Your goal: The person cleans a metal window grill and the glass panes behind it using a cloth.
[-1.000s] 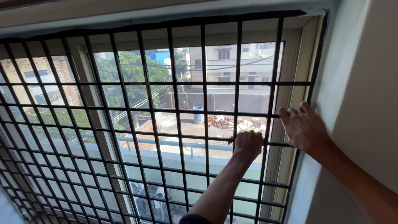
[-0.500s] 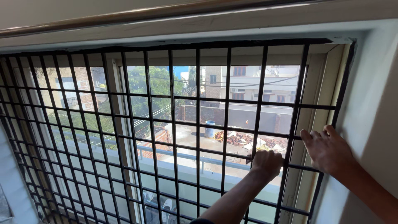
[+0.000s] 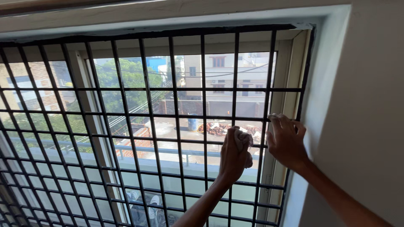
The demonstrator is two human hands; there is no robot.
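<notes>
At black window grille [image 3: 168, 105] | crumpled white cloth [image 3: 243, 141] | left-held

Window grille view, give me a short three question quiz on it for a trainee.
1. True or false: the left hand is closed around a white cloth.
2. Which part of the black metal grille does the right hand grip? A) the top left corner B) bars near the right edge C) the bottom left corner
3. Fill in: beyond the grille, down in the yard, stands a blue ____.

Key: 1 true; 2 B; 3 barrel.
</notes>
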